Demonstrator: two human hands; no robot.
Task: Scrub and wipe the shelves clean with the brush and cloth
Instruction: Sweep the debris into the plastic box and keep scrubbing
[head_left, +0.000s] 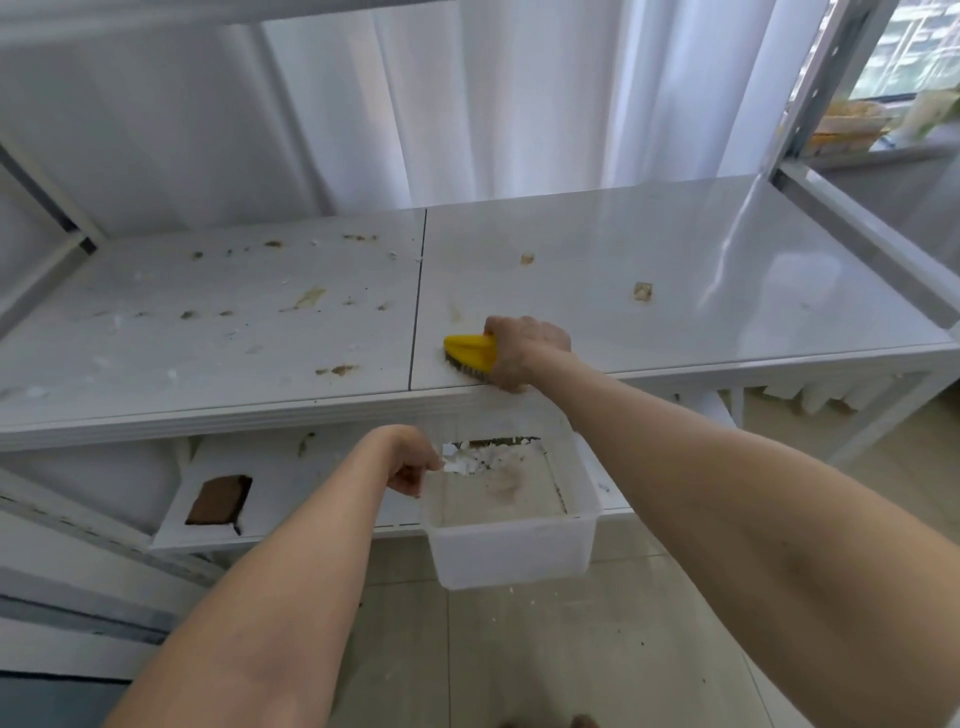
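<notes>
No writing, label, brand mark or number can be read anywhere. The yellow plastic brush, the clear plastic tub and the white glossy shelf all show plain, unprinted faces. The things on the far sill at the upper right are too blurred to read.

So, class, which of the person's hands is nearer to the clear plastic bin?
Left. The left hand grips the clear plastic bin by its left rim; the right hand is up on the shelf above it, holding the yellow brush.
</notes>
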